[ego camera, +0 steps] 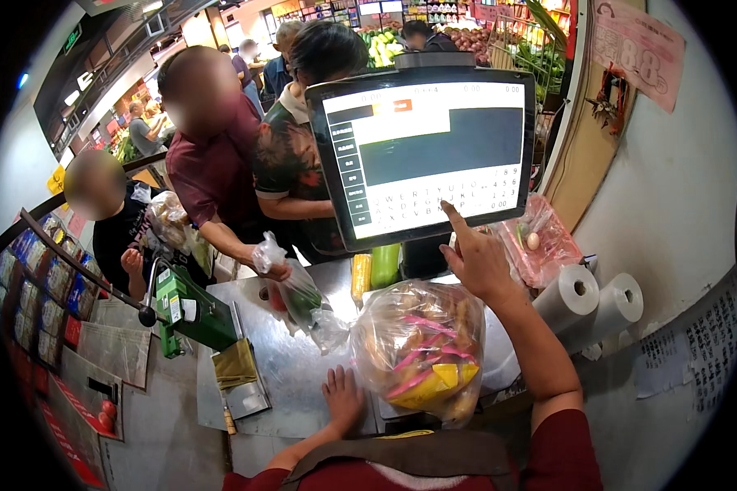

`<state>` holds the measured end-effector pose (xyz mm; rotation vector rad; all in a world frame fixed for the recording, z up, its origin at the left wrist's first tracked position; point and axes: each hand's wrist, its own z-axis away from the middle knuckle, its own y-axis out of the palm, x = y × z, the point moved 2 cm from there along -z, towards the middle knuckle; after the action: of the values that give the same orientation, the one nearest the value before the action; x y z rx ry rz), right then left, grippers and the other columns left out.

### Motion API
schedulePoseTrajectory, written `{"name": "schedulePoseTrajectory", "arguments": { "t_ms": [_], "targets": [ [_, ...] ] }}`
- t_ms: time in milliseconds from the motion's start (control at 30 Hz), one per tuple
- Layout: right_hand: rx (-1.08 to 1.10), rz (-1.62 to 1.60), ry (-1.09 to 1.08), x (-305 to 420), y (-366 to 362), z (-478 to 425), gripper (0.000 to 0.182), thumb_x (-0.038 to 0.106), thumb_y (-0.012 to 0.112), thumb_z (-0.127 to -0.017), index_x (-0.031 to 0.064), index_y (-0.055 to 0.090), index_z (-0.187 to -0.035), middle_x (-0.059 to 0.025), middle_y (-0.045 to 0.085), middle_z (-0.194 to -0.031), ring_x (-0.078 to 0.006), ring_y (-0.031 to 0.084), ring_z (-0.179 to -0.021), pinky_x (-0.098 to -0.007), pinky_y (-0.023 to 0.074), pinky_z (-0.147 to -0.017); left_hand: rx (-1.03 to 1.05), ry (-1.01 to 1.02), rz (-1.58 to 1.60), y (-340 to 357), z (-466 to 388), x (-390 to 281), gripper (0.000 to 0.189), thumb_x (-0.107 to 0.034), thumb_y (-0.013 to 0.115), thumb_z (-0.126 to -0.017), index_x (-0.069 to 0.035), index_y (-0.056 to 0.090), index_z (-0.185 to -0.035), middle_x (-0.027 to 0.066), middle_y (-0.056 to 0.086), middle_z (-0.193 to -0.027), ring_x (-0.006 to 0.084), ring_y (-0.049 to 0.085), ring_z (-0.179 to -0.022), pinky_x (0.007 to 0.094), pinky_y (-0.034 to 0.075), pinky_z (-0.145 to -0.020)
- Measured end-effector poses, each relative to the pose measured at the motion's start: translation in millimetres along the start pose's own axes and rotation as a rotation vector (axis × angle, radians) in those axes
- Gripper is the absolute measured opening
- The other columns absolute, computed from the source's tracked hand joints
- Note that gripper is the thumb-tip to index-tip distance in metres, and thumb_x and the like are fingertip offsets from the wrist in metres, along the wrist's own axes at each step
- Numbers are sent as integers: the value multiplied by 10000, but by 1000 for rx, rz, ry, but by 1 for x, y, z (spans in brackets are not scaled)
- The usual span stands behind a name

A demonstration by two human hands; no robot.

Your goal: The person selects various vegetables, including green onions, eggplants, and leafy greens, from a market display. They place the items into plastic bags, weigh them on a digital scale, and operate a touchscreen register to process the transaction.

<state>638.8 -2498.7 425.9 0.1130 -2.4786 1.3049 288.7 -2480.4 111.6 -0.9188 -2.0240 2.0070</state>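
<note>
My right hand [479, 261] is raised to a touchscreen monitor [430, 153], its index finger extended onto or just before the on-screen keyboard, holding nothing. My left hand [344, 396] rests with fingers apart on the metal counter [288, 393], left of a large knotted clear plastic bag [417, 350]. That bag holds brownish items and yellow and pink packaging. Behind it lie a corn cob [361, 276] and a long green vegetable [385, 265], partly hidden. Further left, another person's hand [276, 270] grips a clear plastic bag [301, 294] with green produce inside.
A green bag-sealing device [190, 310] stands at the counter's left, near a folded yellow-brown cloth or bag [236, 365]. Two plastic bag rolls [571, 288] and a pink basket [546, 239] with an egg are at right. Several people stand across the counter.
</note>
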Motion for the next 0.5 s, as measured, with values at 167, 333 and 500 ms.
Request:
{"name": "schedulePoseTrajectory", "arguments": {
  "t_ms": [167, 333, 500],
  "targets": [
    [-23, -22, -23, 4, 0, -6, 746, 143, 673, -818, 83, 315, -1469, -183, 648, -796, -351, 640, -694, -440, 488, -652, 18, -3, -5, -6, 1, -6, 601, -289, 582, -836, -63, 442, -1376, 172, 329, -1499, 397, 225, -1414, 634, 210, -1084],
    [-66, -2, -42, -1, -4, -8, 736, 138, 668, -819, 81, 321, -1466, -173, 644, -762, -359, 629, -654, -441, 482, -624, 3, 11, -31, -1, 4, -2, 605, -285, 580, -834, -53, 436, -1375, 176, 328, -1499, 399, 219, -1416, 637, 209, -1082],
    [-73, 40, -27, -4, -17, -15, 743, 156, 664, -820, 84, 307, -1468, -157, 649, -764, -354, 628, -634, -453, 489, -596, -14, 18, -26, 1, 4, -2, 594, -288, 576, -835, -42, 444, -1359, 181, 330, -1498, 401, 223, -1415, 634, 210, -1082]
  ]
}}
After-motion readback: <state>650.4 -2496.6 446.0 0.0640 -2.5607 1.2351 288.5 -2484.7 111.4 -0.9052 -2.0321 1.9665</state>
